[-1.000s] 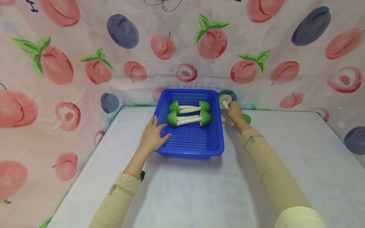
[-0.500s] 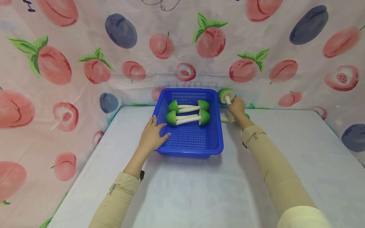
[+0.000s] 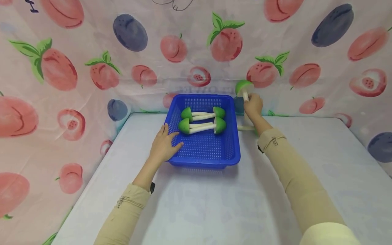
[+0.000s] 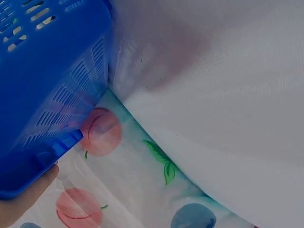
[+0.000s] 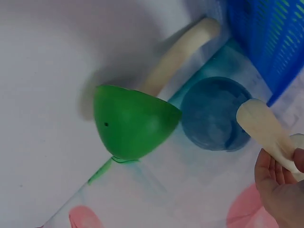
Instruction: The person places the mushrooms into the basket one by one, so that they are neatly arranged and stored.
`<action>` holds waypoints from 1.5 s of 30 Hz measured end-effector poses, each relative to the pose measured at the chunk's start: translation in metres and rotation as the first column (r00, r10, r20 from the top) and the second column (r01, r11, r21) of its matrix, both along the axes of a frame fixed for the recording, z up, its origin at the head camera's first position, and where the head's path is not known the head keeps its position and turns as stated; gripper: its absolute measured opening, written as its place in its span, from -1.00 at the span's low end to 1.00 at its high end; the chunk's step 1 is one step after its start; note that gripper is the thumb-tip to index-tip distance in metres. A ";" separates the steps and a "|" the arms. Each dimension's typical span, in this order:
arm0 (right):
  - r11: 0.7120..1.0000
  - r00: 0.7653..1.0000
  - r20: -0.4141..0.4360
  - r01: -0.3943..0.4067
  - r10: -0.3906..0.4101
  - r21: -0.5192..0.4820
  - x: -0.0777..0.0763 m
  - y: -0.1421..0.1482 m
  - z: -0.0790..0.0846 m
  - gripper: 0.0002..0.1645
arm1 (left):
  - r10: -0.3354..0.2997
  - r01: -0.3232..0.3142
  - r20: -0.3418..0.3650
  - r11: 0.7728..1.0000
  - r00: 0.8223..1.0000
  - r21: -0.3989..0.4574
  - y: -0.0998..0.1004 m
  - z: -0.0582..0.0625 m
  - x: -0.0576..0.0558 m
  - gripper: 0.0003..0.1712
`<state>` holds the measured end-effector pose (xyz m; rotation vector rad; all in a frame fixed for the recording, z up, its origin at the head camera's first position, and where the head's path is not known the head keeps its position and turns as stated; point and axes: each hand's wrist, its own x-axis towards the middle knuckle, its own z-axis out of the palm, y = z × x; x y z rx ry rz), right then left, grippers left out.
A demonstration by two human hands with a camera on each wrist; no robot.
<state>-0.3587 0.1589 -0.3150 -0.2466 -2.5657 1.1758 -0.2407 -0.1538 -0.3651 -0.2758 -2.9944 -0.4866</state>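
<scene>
In the head view, a blue plastic basket (image 3: 203,163) holds several toy mushrooms (image 3: 202,127) with green caps and white stems, lying in paired rows. My left hand (image 3: 162,144) rests on the basket's left rim, fingers spread and thumb over the inside. In the left wrist view a finger (image 4: 45,183) lies along the rim's edge. My right hand (image 3: 253,105) grips the stem of a toy mushroom (image 3: 244,87), cap up, raised beyond the basket's right side. Another toy mushroom (image 5: 135,123) lies on the table below that hand, partly hidden by the forearm in the head view.
The basket stands on a white-covered table (image 3: 196,207), towards its back edge. A fruit-print cloth (image 3: 196,44) hangs behind the table and along its left side.
My right hand has lifted the toy mushroom up from beside the basket, tipping its cap upward. The left hand and the basket have stayed in place.
</scene>
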 end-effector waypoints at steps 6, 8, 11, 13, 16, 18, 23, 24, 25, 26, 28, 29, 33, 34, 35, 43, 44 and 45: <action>1.000 0.999 -0.039 -0.004 0.004 -0.014 0.001 -0.012 0.020 -0.57 | -0.003 0.003 -0.017 1.000 1.000 -0.005 -0.001 0.002 0.000 -0.36; 1.000 0.999 -0.042 -0.015 0.014 -0.028 0.002 -0.017 0.026 -0.56 | 0.000 0.000 -0.014 1.000 1.000 -0.008 -0.001 0.002 0.001 -0.36; 0.998 0.999 -0.045 -0.023 0.020 -0.055 0.004 -0.023 0.032 -0.56 | 0.001 -0.001 -0.003 1.000 1.000 -0.007 -0.001 0.000 0.001 -0.36; 0.997 0.999 -0.043 -0.032 0.029 -0.077 0.006 -0.026 0.035 -0.56 | -0.001 0.001 0.000 1.000 1.000 -0.005 -0.001 0.000 0.001 -0.36; 0.993 0.998 -0.045 -0.052 0.047 -0.105 0.008 -0.031 0.037 -0.56 | -0.003 0.003 -0.001 1.000 1.000 0.000 -0.001 0.000 0.001 -0.36; 0.990 0.997 -0.052 -0.066 0.060 -0.127 0.009 -0.036 0.039 -0.56 | -0.001 0.001 -0.005 1.000 1.000 0.004 -0.001 0.000 0.002 -0.36; 0.974 0.994 -0.075 -0.094 0.080 -0.205 0.012 -0.048 0.043 -0.55 | 0.000 0.000 -0.001 1.000 1.000 0.012 -0.001 -0.001 0.001 -0.37; 0.969 0.993 -0.079 -0.098 0.083 -0.224 0.013 -0.051 0.044 -0.55 | 0.000 0.000 0.000 1.000 1.000 0.013 -0.001 -0.001 0.001 -0.37; 0.964 0.993 -0.078 -0.102 0.085 -0.246 0.014 -0.054 0.045 -0.55 | 0.001 -0.001 0.002 1.000 1.000 0.014 -0.001 -0.001 0.000 -0.37; 0.956 0.993 -0.078 -0.106 0.088 -0.274 0.014 -0.057 0.045 -0.55 | 0.002 -0.002 0.002 1.000 1.000 0.014 -0.001 -0.001 0.000 -0.37; 0.937 0.992 -0.082 -0.115 0.092 -0.330 0.016 -0.063 0.047 -0.55 | 0.004 -0.004 0.001 1.000 1.000 0.016 -0.001 -0.001 0.001 -0.38; 0.928 0.991 -0.089 -0.121 0.095 -0.352 0.017 -0.065 0.047 -0.56 | 0.003 -0.003 0.000 1.000 1.000 0.018 -0.001 -0.001 0.001 -0.38; 0.906 0.984 -0.115 -0.168 0.133 -0.389 0.019 -0.076 0.047 -0.57 | -0.005 0.005 -0.006 1.000 1.000 0.020 -0.001 0.000 0.001 -0.38; 0.901 0.980 -0.121 -0.195 0.159 -0.388 0.019 -0.078 0.047 -0.56 | -0.008 0.008 -0.009 1.000 1.000 0.019 -0.001 0.000 0.001 -0.37; 0.897 0.974 -0.124 -0.223 0.189 -0.381 0.020 -0.080 0.046 -0.56 | -0.010 0.010 -0.011 1.000 1.000 0.016 -0.001 0.000 0.001 -0.37; 0.787 0.865 -0.167 -0.500 0.473 -0.362 0.022 -0.097 0.028 -0.53 | -0.005 0.005 -0.016 1.000 1.000 0.012 -0.003 -0.001 0.001 -0.38; 0.774 0.851 -0.177 -0.524 0.495 -0.355 0.022 -0.100 0.025 -0.53 | -0.005 0.006 -0.016 1.000 1.000 0.011 -0.003 -0.001 0.001 -0.37; 0.767 0.839 -0.189 -0.544 0.511 -0.341 0.021 -0.102 0.023 -0.54 | -0.006 0.006 -0.015 1.000 1.000 0.013 -0.003 -0.001 0.001 -0.37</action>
